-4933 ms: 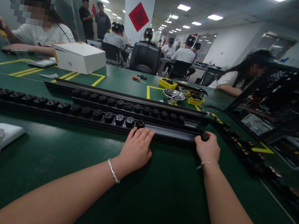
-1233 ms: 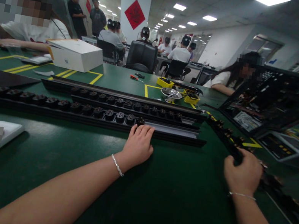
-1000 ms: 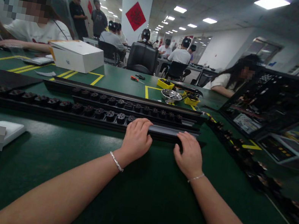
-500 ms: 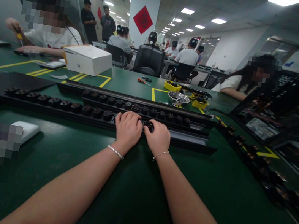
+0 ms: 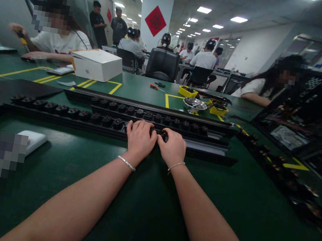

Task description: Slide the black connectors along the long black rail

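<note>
Across the table in front of me lies a long black rail (image 5: 213,158), apparently a power strip housing, with a row of black socket modules (image 5: 83,115) filling its left part. My left hand (image 5: 140,138) is closed over the rail at the end of that row, its fingers curled down behind; what lies under them is hidden. Close beside it, my right hand (image 5: 173,147) pinches a black socket module (image 5: 163,135) between thumb and fingers at the rail. A pale strip (image 5: 206,148) shows inside the rail to the right.
Behind lies another rail (image 5: 113,107) with modules. More modules in a chain (image 5: 283,171) run along the right, near a large black panel (image 5: 321,111). Further back are a steel bowl (image 5: 194,104), yellow bins (image 5: 187,92), a screwdriver (image 5: 154,87) and a white box (image 5: 97,65). Co-workers sit left and right.
The view has shifted slightly, moving the scene a little to the right. My right thumb has come nearer my left hand, and both hands stay at the same stretch of rail.
</note>
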Demonstrator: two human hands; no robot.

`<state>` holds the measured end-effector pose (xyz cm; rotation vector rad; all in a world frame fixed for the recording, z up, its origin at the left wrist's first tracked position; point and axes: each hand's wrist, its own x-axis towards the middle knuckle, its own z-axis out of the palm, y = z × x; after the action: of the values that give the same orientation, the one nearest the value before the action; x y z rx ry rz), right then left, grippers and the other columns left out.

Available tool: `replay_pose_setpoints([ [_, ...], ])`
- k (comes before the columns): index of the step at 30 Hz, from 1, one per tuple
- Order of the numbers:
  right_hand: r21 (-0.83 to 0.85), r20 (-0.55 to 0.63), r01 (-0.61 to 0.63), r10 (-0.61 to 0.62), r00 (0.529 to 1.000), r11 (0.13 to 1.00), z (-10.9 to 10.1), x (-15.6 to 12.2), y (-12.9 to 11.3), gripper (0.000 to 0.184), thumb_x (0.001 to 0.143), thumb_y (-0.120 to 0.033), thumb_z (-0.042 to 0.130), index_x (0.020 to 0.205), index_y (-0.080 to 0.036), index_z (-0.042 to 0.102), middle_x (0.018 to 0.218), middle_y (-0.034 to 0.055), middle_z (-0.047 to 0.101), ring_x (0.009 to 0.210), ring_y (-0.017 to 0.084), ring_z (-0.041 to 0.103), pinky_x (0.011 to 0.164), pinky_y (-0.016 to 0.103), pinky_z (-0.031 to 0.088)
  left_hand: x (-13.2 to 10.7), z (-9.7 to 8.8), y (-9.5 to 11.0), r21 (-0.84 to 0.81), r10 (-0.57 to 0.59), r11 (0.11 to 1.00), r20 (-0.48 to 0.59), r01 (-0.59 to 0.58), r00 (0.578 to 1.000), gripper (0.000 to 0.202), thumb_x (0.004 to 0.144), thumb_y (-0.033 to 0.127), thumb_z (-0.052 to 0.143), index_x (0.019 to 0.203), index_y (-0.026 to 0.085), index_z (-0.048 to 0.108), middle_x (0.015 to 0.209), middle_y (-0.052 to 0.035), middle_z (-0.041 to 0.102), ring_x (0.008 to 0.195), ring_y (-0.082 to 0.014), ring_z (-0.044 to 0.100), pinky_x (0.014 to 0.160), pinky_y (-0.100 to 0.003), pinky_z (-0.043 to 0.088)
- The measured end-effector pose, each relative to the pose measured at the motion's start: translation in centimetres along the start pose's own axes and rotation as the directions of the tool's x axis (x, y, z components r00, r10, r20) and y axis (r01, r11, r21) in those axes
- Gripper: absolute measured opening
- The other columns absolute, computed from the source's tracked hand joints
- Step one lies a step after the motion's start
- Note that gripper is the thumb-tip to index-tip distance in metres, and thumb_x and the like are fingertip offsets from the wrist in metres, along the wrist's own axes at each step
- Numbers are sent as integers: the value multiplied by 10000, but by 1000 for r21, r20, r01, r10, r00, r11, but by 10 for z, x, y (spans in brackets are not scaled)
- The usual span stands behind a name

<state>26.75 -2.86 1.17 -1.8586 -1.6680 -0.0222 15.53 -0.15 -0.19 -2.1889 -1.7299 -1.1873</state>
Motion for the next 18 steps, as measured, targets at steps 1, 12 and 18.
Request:
replay_pose_setpoints([
  [1, -2, -2, 1, -1, 1000, 1000, 0, 0, 0, 285, 810, -375, 539, 1044, -238, 630, 1044, 31, 672, 1004, 217, 545, 838, 345, 362, 0, 0, 0, -1, -3, 1000, 1, 3, 1000, 219, 837, 294, 466, 972, 224, 623, 1037, -61, 662, 1115, -249, 499, 1105, -467, 175],
  [12, -18, -16, -6, 6, 1000, 1000, 4, 0, 0, 325, 821, -367, 526, 1088, -213, 628, 1066, 56, 669, 1017, 223, 538, 857, 350, 352, 0, 2, -1, -2, 4, 1000, -26, -4, 1000, 207, 829, 292, 467, 948, 218, 620, 1012, -61, 667, 1093, -250, 507, 1090, -468, 196],
  [18, -9, -37, -10, 10, 999, 1000, 8, 0, 0, 326, 815, -363, 529, 1079, -204, 635, 1054, 60, 674, 1025, 228, 537, 870, 350, 353, 1, 1, 0, -13, -7, 1000, -14, 7, 1000, 203, 821, 283, 470, 944, 219, 617, 1017, -57, 663, 1098, -249, 503, 1094, -469, 190],
])
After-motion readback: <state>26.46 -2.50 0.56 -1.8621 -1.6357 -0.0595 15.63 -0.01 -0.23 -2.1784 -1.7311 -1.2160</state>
